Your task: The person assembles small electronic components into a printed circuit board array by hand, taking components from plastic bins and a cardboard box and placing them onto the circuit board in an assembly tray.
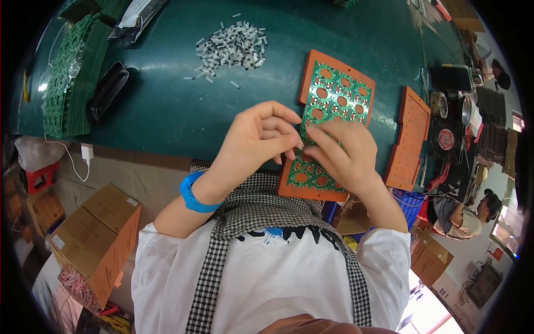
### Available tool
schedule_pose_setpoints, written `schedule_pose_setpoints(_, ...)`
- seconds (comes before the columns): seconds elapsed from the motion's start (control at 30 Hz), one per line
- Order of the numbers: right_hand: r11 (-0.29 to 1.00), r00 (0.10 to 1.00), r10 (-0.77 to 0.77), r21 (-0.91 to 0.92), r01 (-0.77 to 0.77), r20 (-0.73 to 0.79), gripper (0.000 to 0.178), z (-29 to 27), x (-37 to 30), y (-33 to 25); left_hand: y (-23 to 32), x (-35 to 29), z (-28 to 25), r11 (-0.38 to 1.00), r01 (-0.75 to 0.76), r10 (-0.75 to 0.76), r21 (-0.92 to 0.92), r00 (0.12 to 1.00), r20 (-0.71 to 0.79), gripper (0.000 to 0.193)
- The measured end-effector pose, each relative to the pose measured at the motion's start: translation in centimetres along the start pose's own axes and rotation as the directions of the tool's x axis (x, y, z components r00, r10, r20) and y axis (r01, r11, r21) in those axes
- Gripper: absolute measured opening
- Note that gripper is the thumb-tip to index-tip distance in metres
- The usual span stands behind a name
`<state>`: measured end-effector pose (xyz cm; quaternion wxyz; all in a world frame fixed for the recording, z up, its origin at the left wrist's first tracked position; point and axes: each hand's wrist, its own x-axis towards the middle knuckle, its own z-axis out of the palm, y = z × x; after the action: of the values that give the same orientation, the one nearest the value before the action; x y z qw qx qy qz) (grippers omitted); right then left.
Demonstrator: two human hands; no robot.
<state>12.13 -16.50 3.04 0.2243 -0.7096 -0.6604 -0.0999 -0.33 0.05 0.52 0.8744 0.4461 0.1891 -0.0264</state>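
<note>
A green circuit board panel with rows of oval cutouts lies on an orange-brown fixture plate at the table's near edge. My left hand, with a blue band on its wrist, is at the panel's left edge. Its thumb and fingers are pinched together, with a tiny pale piece at the tips, too small to make out. Close beside them, my right hand reaches over the panel, fingers bent and closed toward the same spot. Whatever lies in the right fingertips is hidden. Both hands cover part of the panel's lower half.
Beyond the hands lies a pile of small clear parts on the green table. Stacked green boards and a black case stand left. Another orange-brown plate lies right. Another person sits far right.
</note>
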Motion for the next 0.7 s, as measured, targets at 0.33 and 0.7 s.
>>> schedule_pose_setpoints(0.33, 0.988, 0.997, -0.005, 0.156, 0.017, -0.076, 0.021, 0.5, -0.9, -0.8, -1.2, 0.2, 0.8, 0.970, -0.128, 0.115, 0.207, 0.991, 0.074, 0.024)
schedule_pose_setpoints(0.7, 0.860, 0.906, 0.305, 0.324, -0.394, 0.293, 0.009, -0.4, -1.7, -0.1, 3.4, 1.0, -6.3, -0.025, -0.032, 0.665, 0.999, 0.746, 0.040, 0.012)
